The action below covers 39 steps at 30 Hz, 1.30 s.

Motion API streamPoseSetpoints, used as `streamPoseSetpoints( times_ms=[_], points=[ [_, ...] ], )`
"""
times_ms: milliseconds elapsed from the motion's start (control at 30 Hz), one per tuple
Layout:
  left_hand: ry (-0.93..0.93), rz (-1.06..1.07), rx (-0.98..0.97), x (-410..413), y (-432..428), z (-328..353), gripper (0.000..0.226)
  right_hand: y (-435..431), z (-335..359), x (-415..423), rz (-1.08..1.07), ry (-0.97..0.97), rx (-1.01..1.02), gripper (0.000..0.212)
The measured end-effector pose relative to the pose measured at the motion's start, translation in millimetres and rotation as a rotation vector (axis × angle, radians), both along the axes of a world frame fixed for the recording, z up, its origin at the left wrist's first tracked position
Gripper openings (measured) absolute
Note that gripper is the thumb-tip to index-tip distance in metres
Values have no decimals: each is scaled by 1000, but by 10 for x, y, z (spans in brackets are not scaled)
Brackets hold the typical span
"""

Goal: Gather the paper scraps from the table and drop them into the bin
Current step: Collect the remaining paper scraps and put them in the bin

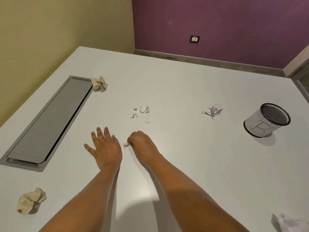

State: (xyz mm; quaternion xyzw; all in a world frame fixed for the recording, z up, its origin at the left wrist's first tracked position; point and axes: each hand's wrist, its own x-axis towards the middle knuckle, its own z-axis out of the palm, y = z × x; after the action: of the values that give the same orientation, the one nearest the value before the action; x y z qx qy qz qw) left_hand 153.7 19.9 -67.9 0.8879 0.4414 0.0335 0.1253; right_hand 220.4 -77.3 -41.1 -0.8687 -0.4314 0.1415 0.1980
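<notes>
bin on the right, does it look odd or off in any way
Yes. The bin looks tilted, its mesh opening leaning toward the camera rather than facing straight up. A white paper wrap with a hand-drawn letter covers its side. Whether it is propped or only skewed by the wide lens, I cannot tell. No scraps show inside.

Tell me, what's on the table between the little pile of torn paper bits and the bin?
One crumpled white paper ball lies between the torn bits and the bin; otherwise the table is bare there, per the head view.

A white table point(184, 81) with a grey recessed hatch point(48, 121) stood in a corner where a yellow wall point(58, 30) met a purple wall point(234, 22) carrying a socket point(194, 39).
</notes>
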Motion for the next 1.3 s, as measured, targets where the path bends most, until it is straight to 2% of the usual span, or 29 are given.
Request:
streamPoseSetpoints(
  times_ms=[100, 267, 367, 533, 767, 833, 933, 1033, 1300],
  points=[
    [-7, -7, -3, -9, -10, 10, 46, -116, -2, 49, -23, 11, -7, 24],
    [4, -24, -31, 10, -112, 18, 49, -499, 16, 250, -139, 8, 8, 18],
    [-3, -17, -61, 61, -264, 20, 51, -841, 89, 479, -240, -4, 71, 16],
    [-5, -48, -106, 199, -586, 22, 54, -1499, 381, 1012, -563, -131, 171, 26],
    [21, -160, -32, 212, -801, -24, 55, -2292, 857, 1559, -979, -314, 300, 31],
    [24, -164, -29, 208, -803, -15, 55, -2481, 889, 1637, -1099, -298, 291, 32],
    [20, -165, -30, 202, -802, -17, 55, -2667, 868, 1724, -1274, -138, 278, 27],
    [31, -160, -27, 216, -794, -37, 54, -2758, 877, 1801, -1394, -76, 192, 24],
    [30, -152, -25, 235, -784, -65, 54, -2855, 850, 1762, -1485, -92, 127, 26]
  ],
)
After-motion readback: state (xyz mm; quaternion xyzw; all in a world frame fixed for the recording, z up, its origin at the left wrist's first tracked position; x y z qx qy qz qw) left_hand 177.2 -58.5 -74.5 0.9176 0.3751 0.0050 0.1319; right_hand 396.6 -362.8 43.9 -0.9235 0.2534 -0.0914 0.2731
